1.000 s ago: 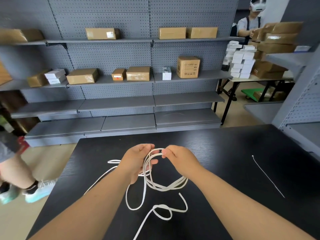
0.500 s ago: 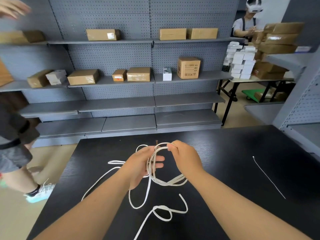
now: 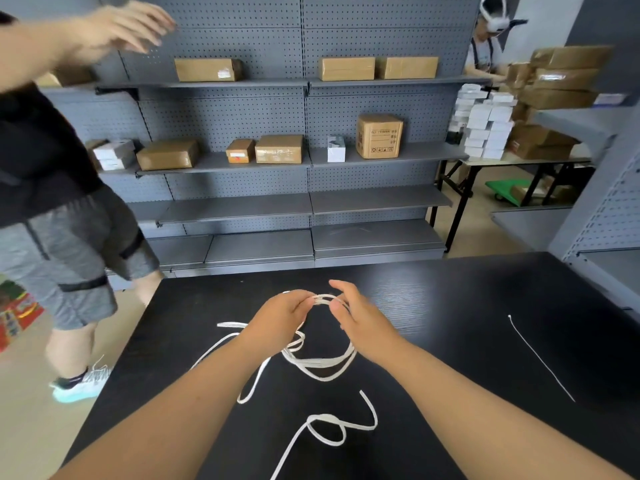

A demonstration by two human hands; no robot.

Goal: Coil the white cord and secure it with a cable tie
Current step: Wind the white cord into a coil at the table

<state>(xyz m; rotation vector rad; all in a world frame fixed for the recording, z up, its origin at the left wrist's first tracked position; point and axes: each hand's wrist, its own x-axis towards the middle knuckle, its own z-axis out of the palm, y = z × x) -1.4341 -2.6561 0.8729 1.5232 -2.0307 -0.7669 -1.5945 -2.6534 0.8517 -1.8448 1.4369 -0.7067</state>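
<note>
White cord (image 3: 320, 363), loosely looped (flat strands), pinched by left hand (image 3: 280, 317) and right hand (image 3: 363, 323)

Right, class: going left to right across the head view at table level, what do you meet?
Passer-by's shoe → left hand → right hand → cable tie. The white cord overlaps both hands, so it has no clear place.

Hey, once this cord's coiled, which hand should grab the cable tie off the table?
Probably right. The cable tie lies to the right on the table, nearer the right hand; the left hand pinches the loops of white cord.
</note>
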